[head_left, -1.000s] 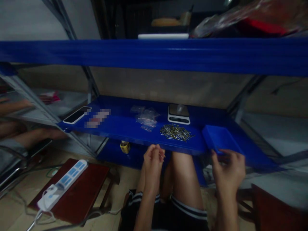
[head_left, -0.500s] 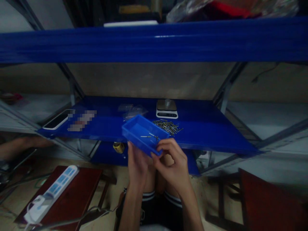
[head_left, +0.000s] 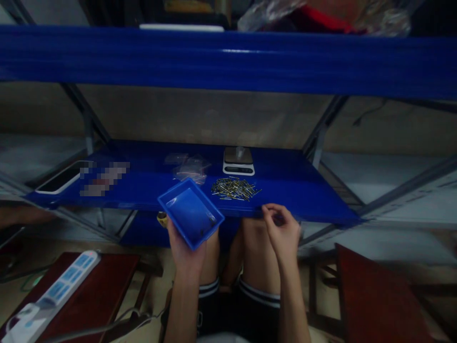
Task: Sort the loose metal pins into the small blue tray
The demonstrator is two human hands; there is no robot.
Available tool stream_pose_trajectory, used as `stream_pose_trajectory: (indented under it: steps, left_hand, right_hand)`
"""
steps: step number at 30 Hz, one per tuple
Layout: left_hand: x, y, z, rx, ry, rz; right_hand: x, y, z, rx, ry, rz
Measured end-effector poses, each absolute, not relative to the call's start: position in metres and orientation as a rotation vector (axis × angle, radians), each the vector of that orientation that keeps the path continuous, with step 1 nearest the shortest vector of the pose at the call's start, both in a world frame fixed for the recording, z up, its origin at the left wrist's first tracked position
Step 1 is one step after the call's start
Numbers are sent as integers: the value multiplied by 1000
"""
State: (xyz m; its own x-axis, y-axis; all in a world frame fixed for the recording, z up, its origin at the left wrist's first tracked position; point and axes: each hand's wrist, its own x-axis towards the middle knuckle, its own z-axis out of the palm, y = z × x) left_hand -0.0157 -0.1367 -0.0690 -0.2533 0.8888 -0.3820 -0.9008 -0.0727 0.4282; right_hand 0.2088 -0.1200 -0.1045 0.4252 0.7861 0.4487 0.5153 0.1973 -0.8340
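My left hand [head_left: 187,255] is closed around the underside of a small blue plastic tray [head_left: 183,209], held tilted in front of the shelf edge. A few small, blurred pieces lie towards its near right corner. My right hand [head_left: 283,233] is apart from the tray, at the shelf's front edge, with thumb and index finger pinched together. Whatever may be between those fingertips is too small to make out. To that hand's left, a loose pile of thin metal pins [head_left: 235,189], gold and silver coloured, lies on the blue shelf [head_left: 285,186].
Behind the pile stands a digital scale [head_left: 238,169] bearing a small clear cup [head_left: 240,152]. Clear plastic bags [head_left: 193,167] lie left of it. A phone [head_left: 60,180] rests farther left. Wooden stools flank my legs; the left one carries a power strip [head_left: 67,288]. Another person's limb [head_left: 26,215] shows at far left.
My right hand has let go of the tray's near corner and moved right to the shelf edge. The tray has shifted left and turned in my left hand, uncovering more of the pile.
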Motion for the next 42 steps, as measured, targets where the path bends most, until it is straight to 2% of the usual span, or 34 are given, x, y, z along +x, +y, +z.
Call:
stream_pose_trajectory:
  steps: [5,13,24,35,42]
  left_hand:
    - [-6,-137,-75,-4,714,1644]
    - [14,-140,-76,22,783,1557]
    - [-6,-133,-82,67,724,1626]
    - [-10,-134,-81,23,802,1682]
    - [-5,-133,-80,-49,738,1558]
  right_hand:
    - [236,-113,-119,-1612,-1319,188]
    - [172,-93,-107,-1638,-1441,83]
    - [153,-98,-115,-1570,-1653,28]
    - [149,-98,-118,-1509,-1436,88]
    - [152,-95,-117,-1498,-1433,150]
